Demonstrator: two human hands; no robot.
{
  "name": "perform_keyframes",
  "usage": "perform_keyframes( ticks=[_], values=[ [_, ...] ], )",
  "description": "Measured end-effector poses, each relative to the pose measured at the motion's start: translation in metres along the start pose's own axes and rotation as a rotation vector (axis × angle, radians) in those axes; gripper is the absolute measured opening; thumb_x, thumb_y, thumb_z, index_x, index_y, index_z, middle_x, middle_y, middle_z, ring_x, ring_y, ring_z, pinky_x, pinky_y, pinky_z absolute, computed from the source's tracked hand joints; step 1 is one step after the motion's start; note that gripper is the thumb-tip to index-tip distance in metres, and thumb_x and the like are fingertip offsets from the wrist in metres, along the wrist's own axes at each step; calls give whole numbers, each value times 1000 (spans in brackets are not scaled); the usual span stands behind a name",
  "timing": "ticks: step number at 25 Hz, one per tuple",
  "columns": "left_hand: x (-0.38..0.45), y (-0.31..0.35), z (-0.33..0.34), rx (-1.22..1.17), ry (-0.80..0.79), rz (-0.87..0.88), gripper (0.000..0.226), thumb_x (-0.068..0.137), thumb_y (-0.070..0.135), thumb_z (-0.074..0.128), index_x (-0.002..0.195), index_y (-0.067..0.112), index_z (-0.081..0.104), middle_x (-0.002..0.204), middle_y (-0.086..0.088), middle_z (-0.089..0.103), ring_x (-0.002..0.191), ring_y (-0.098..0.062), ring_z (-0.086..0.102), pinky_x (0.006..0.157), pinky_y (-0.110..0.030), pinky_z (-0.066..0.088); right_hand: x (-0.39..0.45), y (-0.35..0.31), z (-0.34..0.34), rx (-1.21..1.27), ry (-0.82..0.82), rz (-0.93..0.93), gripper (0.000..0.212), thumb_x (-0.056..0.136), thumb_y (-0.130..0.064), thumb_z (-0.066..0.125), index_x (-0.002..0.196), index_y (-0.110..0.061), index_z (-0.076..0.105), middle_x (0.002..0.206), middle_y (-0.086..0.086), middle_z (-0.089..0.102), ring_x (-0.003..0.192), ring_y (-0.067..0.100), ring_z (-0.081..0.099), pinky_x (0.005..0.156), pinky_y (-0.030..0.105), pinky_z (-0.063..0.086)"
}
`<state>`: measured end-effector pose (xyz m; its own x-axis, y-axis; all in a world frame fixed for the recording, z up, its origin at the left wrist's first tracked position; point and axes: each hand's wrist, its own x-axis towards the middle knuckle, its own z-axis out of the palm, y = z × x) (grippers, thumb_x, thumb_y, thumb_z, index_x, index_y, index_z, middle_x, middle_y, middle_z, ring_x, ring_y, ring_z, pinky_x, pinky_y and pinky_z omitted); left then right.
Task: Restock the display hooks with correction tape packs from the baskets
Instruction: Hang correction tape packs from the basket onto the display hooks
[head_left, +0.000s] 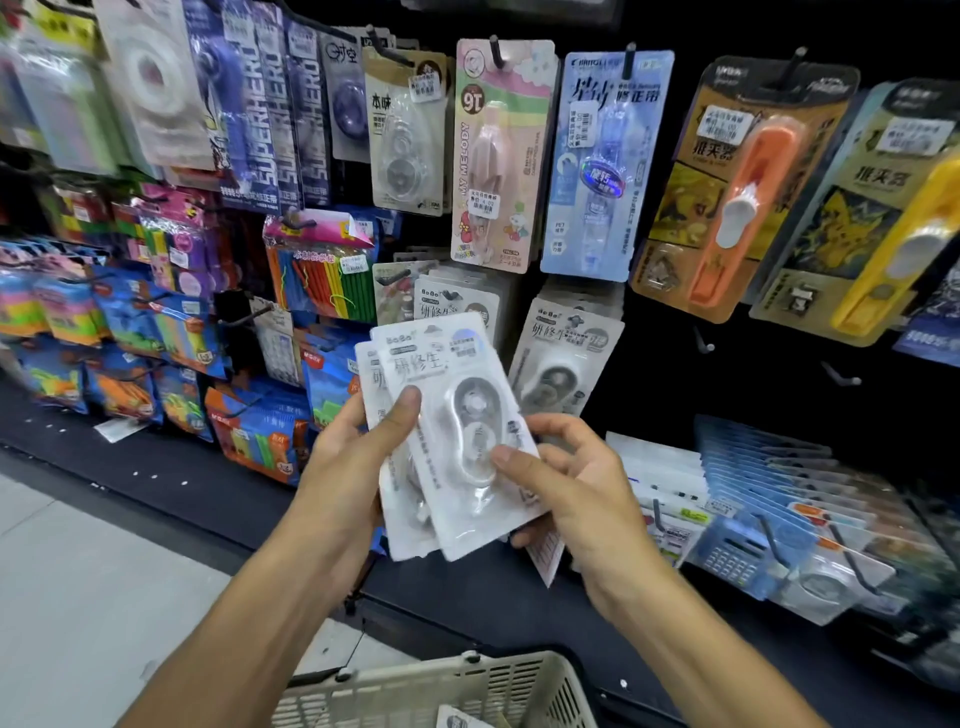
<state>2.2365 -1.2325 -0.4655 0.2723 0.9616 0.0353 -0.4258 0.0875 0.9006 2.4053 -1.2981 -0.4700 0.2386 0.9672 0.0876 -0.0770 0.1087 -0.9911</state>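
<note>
Holding white correction tape packs (447, 436) before the display hooks.
Left hand (358, 457) gripping the stack, thumb on the front pack; right hand (566, 478) pinching its right edge. Below, near, basket (415, 686) with another pack.

My left hand (358, 457) and right hand (566, 483) hold a small stack of white correction tape packs (452, 441) before the display hooks (704, 343). Matching packs (566, 353) hang just behind, and a pale basket (467, 686) sits below my arms.
</note>
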Motion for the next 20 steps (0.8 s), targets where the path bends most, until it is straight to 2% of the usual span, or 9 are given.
perform_keyframes(
  ticks=[4, 7, 9, 10, 12, 14, 18, 19, 20],
  values=[
    [1, 1, 0, -23, -33, 58, 45, 77, 24, 74, 121, 24, 69, 115, -3, 77, 99, -22, 76, 68, -30, 62, 2, -3, -7, 82, 120, -49, 48, 72, -26, 81, 110, -27, 52, 96, -3, 77, 69, 17, 72, 41, 28, 49],
    [4, 0, -4, -39, 4, 69, 43, 72, 17, 77, 115, 18, 71, 114, -6, 77, 97, -23, 77, 68, -29, 62, 5, -1, -13, 29, 355, -125, 34, 70, -35, 78, 92, -34, 53, 97, -5, 69, 77, 15, 66, 57, 35, 51],
    [7, 3, -8, -41, 28, 74, 42, 71, 15, 77, 113, 16, 72, 113, -6, 78, 97, -23, 77, 67, -28, 62, 5, -2, -24, -1, 496, -132, 25, 77, -36, 74, 89, -39, 52, 103, -4, 66, 65, 18, 65, 52, 35, 48],
    [8, 4, -9, -31, 39, 77, 42, 71, 15, 78, 112, 17, 73, 112, -6, 78, 95, -23, 77, 66, -28, 62, 5, -2, -29, -50, 528, -110, 21, 82, -36, 71, 88, -41, 51, 99, -8, 66, 55, 20, 64, 48, 34, 47],
    [9, 5, -12, 2, 58, 91, 42, 70, 17, 78, 112, 17, 72, 110, -5, 79, 94, -24, 78, 64, -29, 62, 4, 1, -31, -217, 508, -66, 16, 86, -43, 66, 87, -41, 50, 79, -15, 64, 46, 17, 59, 49, 34, 42],
    [9, 5, -13, 17, 63, 103, 44, 70, 17, 79, 113, 17, 72, 109, -5, 79, 94, -23, 77, 65, -28, 61, 4, 6, -29, -316, 445, -82, 16, 89, -45, 65, 86, -38, 50, 69, -21, 59, 48, 1, 50, 56, 32, 39],
    [7, 4, -14, 63, 56, 118, 38, 71, 20, 80, 108, 24, 75, 109, -2, 79, 96, -22, 77, 66, -26, 61, 9, 6, -28, -228, 398, -25, 13, 93, -36, 66, 90, -44, 55, 77, -17, 62, 59, 2, 56, 57, 29, 42],
    [7, 4, -14, 66, 59, 121, 37, 71, 20, 80, 107, 25, 75, 109, -2, 79, 96, -22, 77, 66, -26, 61, 9, 7, -29, -208, 341, 24, 19, 94, -34, 65, 101, -48, 55, 89, -24, 64, 71, 6, 63, 63, 27, 46],
    [7, 4, -15, 64, 64, 125, 37, 71, 20, 79, 107, 25, 75, 109, -2, 79, 96, -22, 77, 66, -26, 61, 9, 8, -30, -276, 286, 62, 33, 94, -33, 66, 118, -50, 52, 113, -32, 58, 94, 7, 64, 76, 27, 47]
  ],
)
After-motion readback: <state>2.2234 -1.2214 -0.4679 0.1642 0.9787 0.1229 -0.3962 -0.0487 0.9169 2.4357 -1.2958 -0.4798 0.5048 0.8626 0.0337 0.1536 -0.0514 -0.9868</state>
